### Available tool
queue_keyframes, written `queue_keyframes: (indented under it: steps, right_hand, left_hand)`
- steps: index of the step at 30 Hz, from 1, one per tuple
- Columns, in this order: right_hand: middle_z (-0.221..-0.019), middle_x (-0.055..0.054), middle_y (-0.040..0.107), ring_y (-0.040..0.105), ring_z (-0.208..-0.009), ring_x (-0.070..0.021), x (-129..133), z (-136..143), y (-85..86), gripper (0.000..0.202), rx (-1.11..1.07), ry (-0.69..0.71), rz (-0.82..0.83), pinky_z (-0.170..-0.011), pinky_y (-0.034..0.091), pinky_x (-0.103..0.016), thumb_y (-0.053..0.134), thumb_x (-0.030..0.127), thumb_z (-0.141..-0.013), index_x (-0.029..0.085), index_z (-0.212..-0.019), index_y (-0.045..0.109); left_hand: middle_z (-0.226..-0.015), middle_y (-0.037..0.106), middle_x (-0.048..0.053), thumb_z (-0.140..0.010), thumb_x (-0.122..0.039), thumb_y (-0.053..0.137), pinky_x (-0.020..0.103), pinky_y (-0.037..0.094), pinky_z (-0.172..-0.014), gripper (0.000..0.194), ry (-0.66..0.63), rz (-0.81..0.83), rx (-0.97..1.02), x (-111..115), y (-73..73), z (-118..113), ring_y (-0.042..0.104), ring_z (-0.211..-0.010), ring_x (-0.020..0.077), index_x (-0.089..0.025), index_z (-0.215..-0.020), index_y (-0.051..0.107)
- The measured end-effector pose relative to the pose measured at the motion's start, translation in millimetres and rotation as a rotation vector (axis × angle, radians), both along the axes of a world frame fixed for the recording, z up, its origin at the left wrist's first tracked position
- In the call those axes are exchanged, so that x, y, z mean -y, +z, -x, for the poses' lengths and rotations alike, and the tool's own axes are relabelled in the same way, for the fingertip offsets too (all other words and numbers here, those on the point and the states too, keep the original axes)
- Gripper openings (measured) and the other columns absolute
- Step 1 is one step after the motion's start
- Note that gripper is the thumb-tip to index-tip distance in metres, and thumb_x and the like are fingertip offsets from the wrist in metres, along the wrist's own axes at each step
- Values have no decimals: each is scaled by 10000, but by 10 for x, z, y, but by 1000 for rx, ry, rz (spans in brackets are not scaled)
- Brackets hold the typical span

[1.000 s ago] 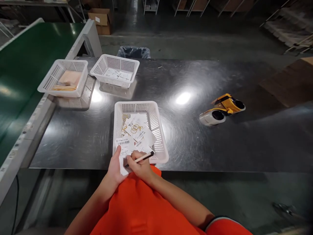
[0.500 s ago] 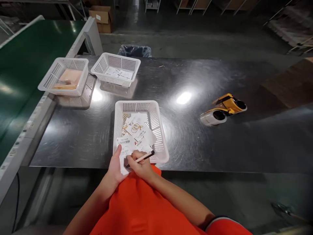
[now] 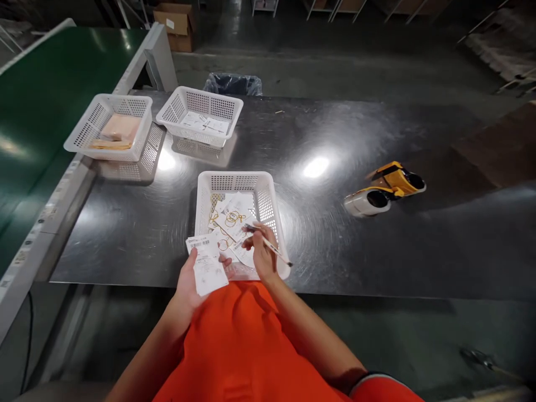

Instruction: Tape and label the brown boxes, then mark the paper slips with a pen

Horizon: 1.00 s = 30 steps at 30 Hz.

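My left hand (image 3: 189, 282) is closed around a small stack of white printed slips (image 3: 208, 269), thumb on top and fingertips showing at the right edge. The top slip bears a barcode and some marks lower down. A pen (image 3: 273, 247) with a pale barrel and dark ends is held in my right hand (image 3: 263, 254), over the near right part of a white perforated basket (image 3: 280, 223). Inside that basket lie more printed slips (image 3: 234, 220) and several yellowish rubber bands (image 3: 235, 218). Whether my right fingers touch the slips below, I cannot tell.
Two more white baskets stand at the back left: one with beige packets (image 3: 121, 128), one with paper slips (image 3: 205, 121). A yellow and grey device (image 3: 387, 187) lies on the metal table (image 3: 318, 223) to the right. A green conveyor belt (image 3: 37, 111) runs along the left.
My right hand has lifted off the slips in my left hand and moved right and forward over the basket, pen still held. My left hand with the slips has shifted slightly left.
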State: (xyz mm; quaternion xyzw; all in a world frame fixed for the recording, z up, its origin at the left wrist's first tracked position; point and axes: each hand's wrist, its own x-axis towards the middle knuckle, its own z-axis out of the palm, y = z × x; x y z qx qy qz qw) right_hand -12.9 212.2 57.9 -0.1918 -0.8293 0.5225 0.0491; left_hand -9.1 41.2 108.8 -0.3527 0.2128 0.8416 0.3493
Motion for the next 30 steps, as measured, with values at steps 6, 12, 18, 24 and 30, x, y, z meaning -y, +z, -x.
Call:
queue_keyframes:
  steps: [6,12,18,24,30]
  right_hand:
    - [-978,-155,659,647,-888,-266,-373,183,-594,283,633,317,-519,-688,437,-300,590,148,-802,131,-1084,575]
    - [-1123,-202,612,663,-881,-248,-315,59,-784,365,781,360,-607,-653,412,-277,564,108,-803,102,-1167,545]
    - [-892,-80,681,632,-811,-202,-484,116,-501,192,716,405,-589,-593,332,-253,498,84,-799,192,-921,600]
    - [-674,18,573,544,-639,-143,-570,16,85,125,326,233,-234,-561,343,-234,524,120,-719,218,-738,448]
    - [-629,73,497,447,-493,-100,-58,-132,299,275,183,222,407,-460,364,-222,629,284,-627,238,-683,364]
  left_hand:
    - [-924,710,157,-913,-472,414,516,560,-826,478,47,176,50,237,-117,24,686,-941,312,-130,-1188,605]
    - [-910,707,146,-896,-489,455,498,557,-841,488,36,153,58,181,-164,15,683,-948,305,-135,-1198,600]
    - [-902,715,150,-894,-480,462,478,565,-802,470,2,129,54,159,-190,9,695,-906,294,-135,-1180,603]
    - [-881,725,134,-898,-473,465,440,553,-822,457,-8,152,39,100,-178,46,697,-867,270,-140,-1176,608]
    - [-1033,722,133,-901,-599,362,451,501,-940,614,-32,-124,-44,-131,-134,21,667,-1007,302,-150,-1262,575]
